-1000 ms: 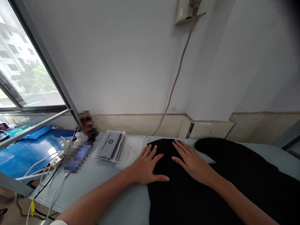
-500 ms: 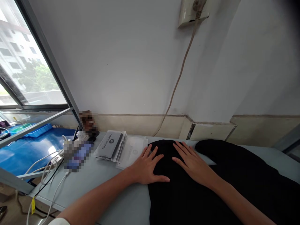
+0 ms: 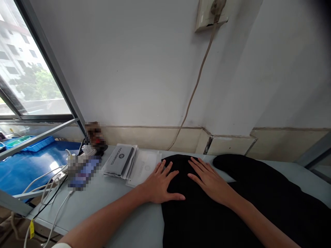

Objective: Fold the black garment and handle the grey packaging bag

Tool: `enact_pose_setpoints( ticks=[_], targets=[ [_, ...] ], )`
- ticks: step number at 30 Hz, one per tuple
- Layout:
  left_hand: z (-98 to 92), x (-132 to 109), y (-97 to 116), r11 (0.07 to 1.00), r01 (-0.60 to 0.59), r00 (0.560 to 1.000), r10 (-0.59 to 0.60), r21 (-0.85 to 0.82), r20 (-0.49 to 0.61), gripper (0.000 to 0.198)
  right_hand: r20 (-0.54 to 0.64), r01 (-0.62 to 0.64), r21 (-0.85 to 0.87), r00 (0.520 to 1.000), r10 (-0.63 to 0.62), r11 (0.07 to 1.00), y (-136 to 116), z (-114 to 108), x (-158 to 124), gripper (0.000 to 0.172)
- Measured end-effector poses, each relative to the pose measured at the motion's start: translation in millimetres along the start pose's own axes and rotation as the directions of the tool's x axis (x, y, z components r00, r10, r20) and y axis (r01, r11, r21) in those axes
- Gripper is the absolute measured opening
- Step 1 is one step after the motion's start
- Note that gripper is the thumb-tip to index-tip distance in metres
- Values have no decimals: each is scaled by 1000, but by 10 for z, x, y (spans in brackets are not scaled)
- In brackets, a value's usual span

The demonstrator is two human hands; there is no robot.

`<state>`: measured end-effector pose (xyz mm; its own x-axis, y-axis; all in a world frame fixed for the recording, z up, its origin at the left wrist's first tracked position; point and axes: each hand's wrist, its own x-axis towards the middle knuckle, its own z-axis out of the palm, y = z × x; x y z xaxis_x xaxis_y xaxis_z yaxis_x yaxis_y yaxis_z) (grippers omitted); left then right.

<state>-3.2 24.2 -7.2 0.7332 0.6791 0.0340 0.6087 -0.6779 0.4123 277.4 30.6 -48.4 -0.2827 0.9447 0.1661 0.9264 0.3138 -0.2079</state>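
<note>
Black soft cloth garment [image 3: 232, 206] is pressed flat (limp, light, best pinched at an edge) by spread left hand [image 3: 159, 184] and right hand [image 3: 210, 181].

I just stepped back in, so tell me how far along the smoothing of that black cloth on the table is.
Done: the black cloth lies spread on the table. In hand: left hand and right hand press flat, fingers spread, on its near-left end. Left: the part toward the right, untouched, with a dip in its far edge.

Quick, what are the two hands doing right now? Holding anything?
Left hand: open, flat on the edge of the black cloth, holding nothing.
Right hand: open, fingers spread flat on the cloth, holding nothing.
</note>
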Motion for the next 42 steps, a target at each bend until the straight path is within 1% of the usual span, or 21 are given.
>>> enact_pose_setpoints(
  ticks=[6, 14, 24, 25, 27, 29, 30, 31, 32, 34, 36, 37, 38, 40, 42],
  targets=[
    [-14, 7, 8, 1000, 8, 1000, -8, 3, 24, 104, 19, -11, 0, 1000, 11, 1000, -21, -31, -2, 84],
    [-14, 9, 6, 1000, 6, 1000, -6, 7, 23, 103, -13, -4, 0, 1000, 4, 1000, -4, 3, 4, 81],
    [18, 5, -27, 1000, -1, 1000, 1, 8, 2, 101, 11, 1, 20, 1000, -1, 1000, -20, 12, -11, 85],
    [24, 3, -34, 1000, -6, 1000, 6, 9, -2, 100, -14, 1, 14, 1000, -1, 1000, -36, 0, -10, 86],
    [34, 2, -46, 1000, -15, 1000, 15, 11, -10, 99, -129, -22, -16, 991, 20, 1000, -80, -66, -6, 90],
    [38, 0, -52, 1000, -19, 1000, 19, 15, -13, 98, -279, -100, -54, 957, 81, 994, -130, -198, -8, 90],
    [37, -2, -53, 1000, -20, 1000, 21, 17, -16, 98, -323, -154, -68, 938, 124, 986, -152, -281, -17, 86],
    [35, -3, -53, 1000, -21, 1000, 22, 19, -17, 97, -325, -202, -79, 931, 166, 976, -169, -365, -35, 81],
    [33, -4, -52, 1000, -23, 1000, 24, 20, -19, 97, -288, -242, -92, 935, 207, 966, -180, -443, -63, 76],
    [30, -5, -51, 999, -27, 999, 28, 20, -20, 96, -132, -307, -112, 947, 292, 945, -186, -549, -148, 67],
    [30, -3, -51, 999, -30, 999, 30, 19, -17, 96, 25, -353, -121, 933, 358, 928, -176, -569, -254, 57],
    [31, -1, -52, 999, -29, 999, 29, 17, -15, 96, 73, -362, -119, 926, 372, 925, -170, -551, -306, 51],
    [32, 1, -52, 1000, -27, 1000, 27, 16, -12, 97, 97, -358, -111, 925, 368, 927, -164, -522, -351, 44],
    [31, 2, -51, 1000, -18, 1000, 18, 10, -6, 98, 106, -318, -66, 940, 324, 946, -156, -460, -410, 31],
    [25, -1, -46, 1000, -14, 1000, 14, 6, -4, 98, 86, -272, 31, 960, 268, 962, -157, -425, -425, 28]
  ],
)
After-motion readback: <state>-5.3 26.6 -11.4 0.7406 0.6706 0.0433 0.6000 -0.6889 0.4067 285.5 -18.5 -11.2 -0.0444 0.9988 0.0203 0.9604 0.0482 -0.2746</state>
